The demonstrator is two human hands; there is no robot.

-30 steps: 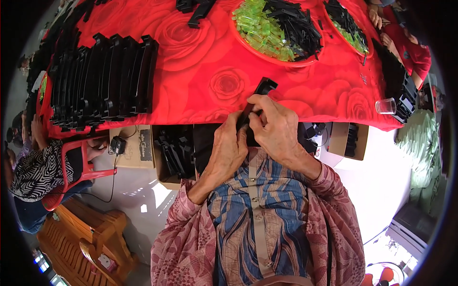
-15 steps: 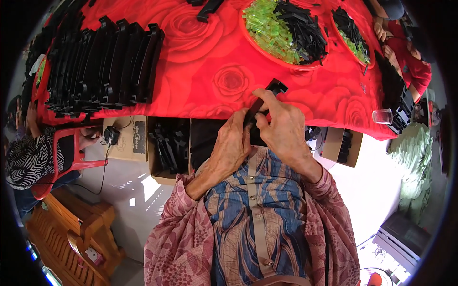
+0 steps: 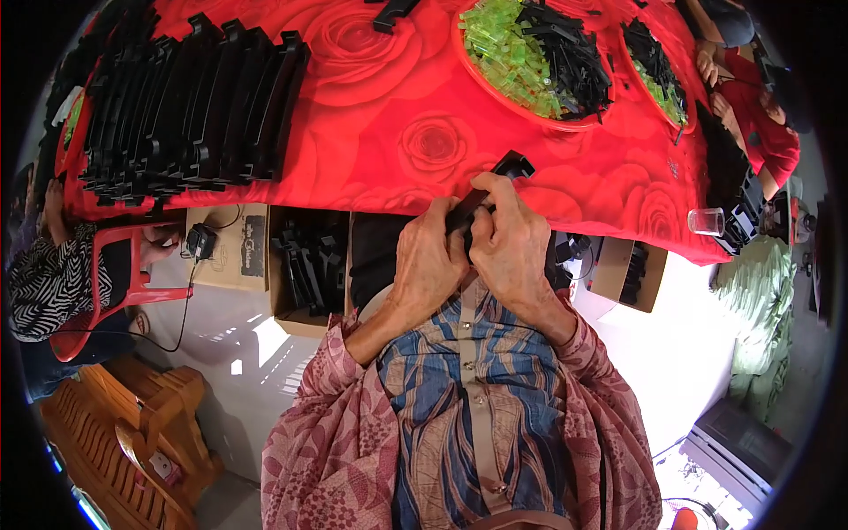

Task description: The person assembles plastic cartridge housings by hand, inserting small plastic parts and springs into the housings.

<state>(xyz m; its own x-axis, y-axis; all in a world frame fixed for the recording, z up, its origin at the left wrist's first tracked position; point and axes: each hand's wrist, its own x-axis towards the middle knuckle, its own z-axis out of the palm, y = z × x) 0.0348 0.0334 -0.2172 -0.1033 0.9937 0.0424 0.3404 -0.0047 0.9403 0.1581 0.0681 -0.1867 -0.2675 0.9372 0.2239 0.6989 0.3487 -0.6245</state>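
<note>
Between my hands, at the table's near edge, is a long black plastic part (image 3: 512, 165) with a hooked far end, tilted away from me to the right. My left hand (image 3: 427, 256) is closed round its near end. My right hand (image 3: 508, 237) grips it farther along, index finger bent over the top and thumb pressed near its side. The fingers cover most of the part's middle, and whether a small piece is also pinched there cannot be made out. Past the hands, a round orange tray (image 3: 541, 121) holds light green clear pieces (image 3: 503, 66) and thin black strips (image 3: 570, 57).
Similar black parts stand in a dense row (image 3: 190, 115) on the red rose-patterned cloth (image 3: 371, 132), at left. A second tray (image 3: 655, 84) lies at right, near co-workers' hands (image 3: 709, 71). A clear cup (image 3: 705, 221) sits at the right edge. Below are open cardboard boxes (image 3: 300, 327).
Both hands and the black part stay together at the table edge; my right hand has shifted slightly left and toward me. The whole view has moved a little.
</note>
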